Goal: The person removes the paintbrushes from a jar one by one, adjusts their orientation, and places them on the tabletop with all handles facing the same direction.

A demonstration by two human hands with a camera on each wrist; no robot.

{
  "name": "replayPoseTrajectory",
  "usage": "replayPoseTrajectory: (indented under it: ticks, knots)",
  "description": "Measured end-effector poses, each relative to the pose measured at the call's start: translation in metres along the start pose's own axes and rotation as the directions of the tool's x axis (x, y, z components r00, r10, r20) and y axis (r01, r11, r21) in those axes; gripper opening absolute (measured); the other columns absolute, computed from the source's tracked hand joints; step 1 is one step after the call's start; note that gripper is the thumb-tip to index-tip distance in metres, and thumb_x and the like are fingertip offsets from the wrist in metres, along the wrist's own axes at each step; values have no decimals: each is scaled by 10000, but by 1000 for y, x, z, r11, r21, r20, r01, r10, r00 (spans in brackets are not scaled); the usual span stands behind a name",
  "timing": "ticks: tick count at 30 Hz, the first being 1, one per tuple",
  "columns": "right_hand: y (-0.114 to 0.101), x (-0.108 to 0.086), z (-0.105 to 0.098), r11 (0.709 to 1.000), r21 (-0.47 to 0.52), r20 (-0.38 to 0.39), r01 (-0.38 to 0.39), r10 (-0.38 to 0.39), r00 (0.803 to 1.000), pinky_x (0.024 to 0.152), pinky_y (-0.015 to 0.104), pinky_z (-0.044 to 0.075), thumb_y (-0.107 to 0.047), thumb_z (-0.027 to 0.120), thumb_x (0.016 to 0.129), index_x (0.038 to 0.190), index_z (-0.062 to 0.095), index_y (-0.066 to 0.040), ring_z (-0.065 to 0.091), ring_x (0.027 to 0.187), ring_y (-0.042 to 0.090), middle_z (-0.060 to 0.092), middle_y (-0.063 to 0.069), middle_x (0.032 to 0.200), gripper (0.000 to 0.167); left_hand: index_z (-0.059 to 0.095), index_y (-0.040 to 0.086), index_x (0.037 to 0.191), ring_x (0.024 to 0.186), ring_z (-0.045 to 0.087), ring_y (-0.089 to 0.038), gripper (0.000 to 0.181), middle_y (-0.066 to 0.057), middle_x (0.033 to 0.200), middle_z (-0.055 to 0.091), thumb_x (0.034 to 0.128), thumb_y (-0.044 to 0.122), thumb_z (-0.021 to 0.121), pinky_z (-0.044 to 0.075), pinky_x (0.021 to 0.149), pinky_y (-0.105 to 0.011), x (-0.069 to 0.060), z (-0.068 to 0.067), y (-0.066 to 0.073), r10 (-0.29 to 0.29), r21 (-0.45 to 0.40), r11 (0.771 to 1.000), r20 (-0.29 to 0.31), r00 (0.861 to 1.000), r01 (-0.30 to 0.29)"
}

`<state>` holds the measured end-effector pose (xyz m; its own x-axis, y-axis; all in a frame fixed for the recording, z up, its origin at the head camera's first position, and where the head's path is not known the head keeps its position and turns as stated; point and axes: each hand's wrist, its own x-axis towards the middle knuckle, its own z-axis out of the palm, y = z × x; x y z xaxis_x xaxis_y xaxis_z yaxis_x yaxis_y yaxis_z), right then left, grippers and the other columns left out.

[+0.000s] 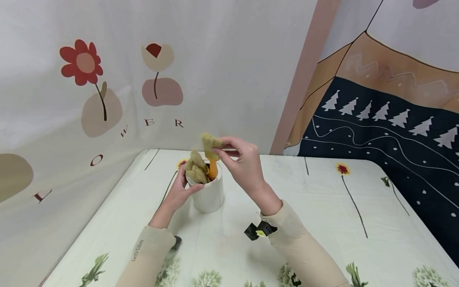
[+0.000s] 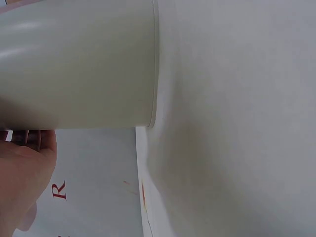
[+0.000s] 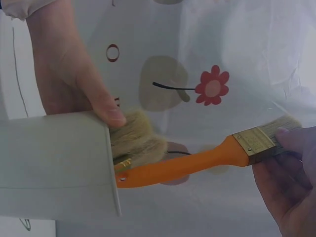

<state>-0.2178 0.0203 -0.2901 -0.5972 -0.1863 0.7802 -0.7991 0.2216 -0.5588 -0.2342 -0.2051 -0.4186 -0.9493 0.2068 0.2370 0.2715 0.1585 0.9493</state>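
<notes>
A white cylindrical container [image 1: 209, 199] stands upright on the table. My left hand [image 1: 175, 195] holds it near the rim, thumb at the front edge and fingers round the left side; the left wrist view shows mostly the container's smooth wall [image 2: 84, 69]. With my right hand [image 1: 245, 165] I pinch a flat paintbrush [image 3: 182, 166] by its bristles. Its orange handle points down, the handle's end at the container's mouth, and a brass-coloured ferrule shows in the right wrist view. More brushes [image 1: 195, 167] stand bristles-up inside, beside my left thumb; their handles are hidden.
A white cloth with printed flowers covers the table [image 1: 287, 183]. Behind it hangs a pale curtain [image 1: 229, 71] with flower and letter prints. A dark cloth [image 1: 380, 127] with white trees hangs at the right.
</notes>
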Motion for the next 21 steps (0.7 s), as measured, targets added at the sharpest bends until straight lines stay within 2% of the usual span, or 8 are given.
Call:
replayPoseTrajectory:
  ticks: [13, 21]
  knots:
    - [-4, 7, -25, 999, 33, -84, -15, 18, 996, 761, 247, 617, -37, 745, 872, 1005, 727, 13, 752, 901, 252, 749, 162, 980, 143, 146, 52, 1552, 1530, 156, -394, 900, -221, 1623, 206, 903, 264, 732, 82, 1252, -596, 0, 0, -1, -8, 4, 1000, 0, 1000, 8]
    - [4, 5, -37, 999, 10, -123, -33, 34, 992, 744, 243, 618, -38, 761, 857, 1012, 730, 9, 754, 897, 247, 755, 155, 990, 164, 147, 45, 1553, 1523, 167, -394, 901, -227, 1615, 213, 906, 276, 730, 88, 1245, -609, -1, 0, 0, 21, -4, 1000, 5, 1000, -21]
